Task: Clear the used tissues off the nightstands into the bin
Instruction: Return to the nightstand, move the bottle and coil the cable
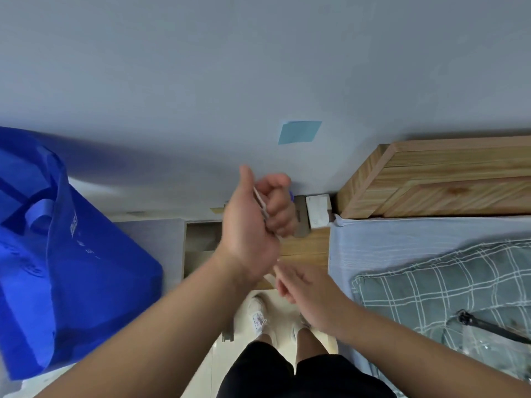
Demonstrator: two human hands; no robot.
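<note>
My left hand (253, 225) is raised over the wooden nightstand (306, 245), its fingers curled around a thin, flat pinkish-white item (260, 202); blur keeps me from telling what the item is. Lower down, my right hand (304, 288) hovers at the nightstand's front edge with its fingers relaxed and pointing left. A small white scrap (269, 278) shows just beside those fingertips, and I cannot tell whether they touch it. No bin is in view. Most of the nightstand top is hidden behind my left hand.
A large blue fabric bag (71, 254) fills the left side on a grey cabinet (149, 228). A white box (317, 211) stands at the nightstand's back against the wall. The bed, with a plaid pillow (431, 288) and wooden headboard (445, 182), lies right.
</note>
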